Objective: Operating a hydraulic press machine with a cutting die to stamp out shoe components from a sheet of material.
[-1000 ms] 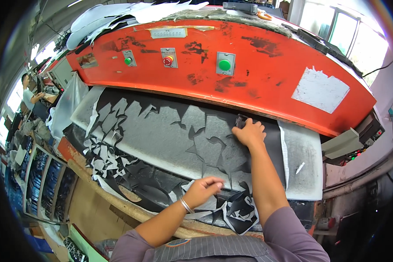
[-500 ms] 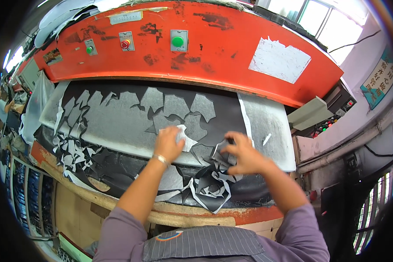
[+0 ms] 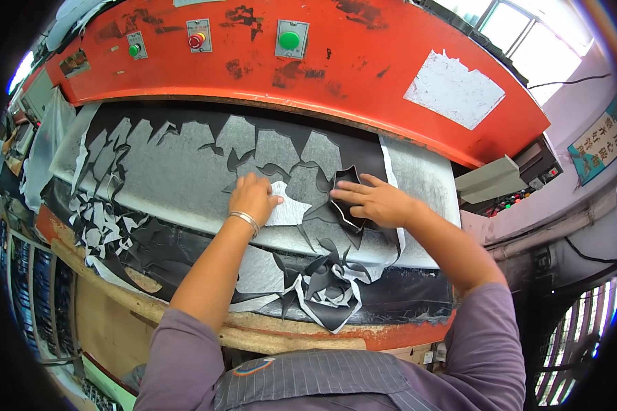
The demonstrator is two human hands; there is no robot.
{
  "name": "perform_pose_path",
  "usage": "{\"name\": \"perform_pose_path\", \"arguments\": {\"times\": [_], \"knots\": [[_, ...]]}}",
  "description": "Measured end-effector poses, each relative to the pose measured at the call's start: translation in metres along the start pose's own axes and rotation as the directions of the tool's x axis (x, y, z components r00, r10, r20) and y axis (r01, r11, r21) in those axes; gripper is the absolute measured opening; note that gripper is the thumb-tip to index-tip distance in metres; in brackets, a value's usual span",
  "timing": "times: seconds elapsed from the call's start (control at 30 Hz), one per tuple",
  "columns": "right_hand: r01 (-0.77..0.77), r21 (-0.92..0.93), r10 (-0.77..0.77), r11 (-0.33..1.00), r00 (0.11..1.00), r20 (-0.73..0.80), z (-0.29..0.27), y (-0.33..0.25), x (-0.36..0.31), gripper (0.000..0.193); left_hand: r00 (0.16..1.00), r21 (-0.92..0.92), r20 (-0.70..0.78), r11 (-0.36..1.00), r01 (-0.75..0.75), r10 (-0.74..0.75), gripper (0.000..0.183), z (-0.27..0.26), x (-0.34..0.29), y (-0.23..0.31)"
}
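Observation:
My left hand (image 3: 252, 200) is closed at the middle of the pale cutting board, its thumb on the edge of a white, angular cut piece (image 3: 288, 205). To its right, my right hand (image 3: 378, 201) has its fingers over the rim of a dark cutting die (image 3: 348, 218). That die is a thin-walled, jagged outline, standing on the black sheet material (image 3: 369, 159). Holes with angular outlines run along the sheet, and the grey board (image 3: 178, 164) shows through them. Part of the die's right wall is hidden under my right hand.
A red press beam (image 3: 363, 82) with green buttons and a red knob spans the far side. Offcuts (image 3: 329, 291) lie in a heap at the near edge, and more scraps (image 3: 106, 222) lie at the left. A control box (image 3: 538, 164) stands at the right.
My right hand has carried the die away from the near-edge scraps onto the black sheet. My left hand has shifted slightly left along with the white piece. The whole view has tilted a little.

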State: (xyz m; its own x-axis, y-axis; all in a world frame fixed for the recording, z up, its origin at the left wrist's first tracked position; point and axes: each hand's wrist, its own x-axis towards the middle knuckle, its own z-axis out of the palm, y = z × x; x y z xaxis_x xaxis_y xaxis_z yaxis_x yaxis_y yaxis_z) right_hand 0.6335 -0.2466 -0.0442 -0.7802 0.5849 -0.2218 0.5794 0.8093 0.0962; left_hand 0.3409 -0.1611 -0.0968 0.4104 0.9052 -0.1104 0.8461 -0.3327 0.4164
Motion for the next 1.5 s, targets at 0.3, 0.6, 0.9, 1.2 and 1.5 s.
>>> {"name": "perform_pose_path", "arguments": {"times": [0.3, 0.6, 0.9, 1.2, 1.5], "knots": [[-0.666, 0.633, 0.915, 0.394, 0.348, -0.204, 0.065, -0.092, 0.017, 0.086, 0.993, -0.084, -0.027, 0.990, 0.114, -0.116, 0.037, -0.020, 0.010, -0.009], [-0.707, 0.589, 0.915, 0.391, 0.228, -0.333, 0.071, -0.098, 0.014, 0.060, 0.896, 0.117, -0.356, 0.964, -0.238, 0.265, 0.040, -0.029, -0.045, -0.007], [-0.692, 0.659, 0.955, 0.294, 0.190, -0.227, 0.066, -0.089, 0.021, 0.098, 0.886, -0.303, -0.263, 0.839, -0.453, 0.383, 0.064, 0.063, 0.001, 0.059], [-0.738, 0.579, 0.937, 0.346, 0.247, -0.246, 0.060, -0.081, 0.023, 0.099, 0.871, -0.336, -0.277, 0.808, -0.484, 0.406, 0.061, 0.065, 0.007, 0.061], [-0.834, 0.468, 0.952, 0.292, 0.206, -0.226, 0.065, -0.093, 0.034, 0.103, 0.906, -0.444, -0.263, 0.792, -0.420, 0.333, 0.058, 0.065, 0.001, 0.060]]}}
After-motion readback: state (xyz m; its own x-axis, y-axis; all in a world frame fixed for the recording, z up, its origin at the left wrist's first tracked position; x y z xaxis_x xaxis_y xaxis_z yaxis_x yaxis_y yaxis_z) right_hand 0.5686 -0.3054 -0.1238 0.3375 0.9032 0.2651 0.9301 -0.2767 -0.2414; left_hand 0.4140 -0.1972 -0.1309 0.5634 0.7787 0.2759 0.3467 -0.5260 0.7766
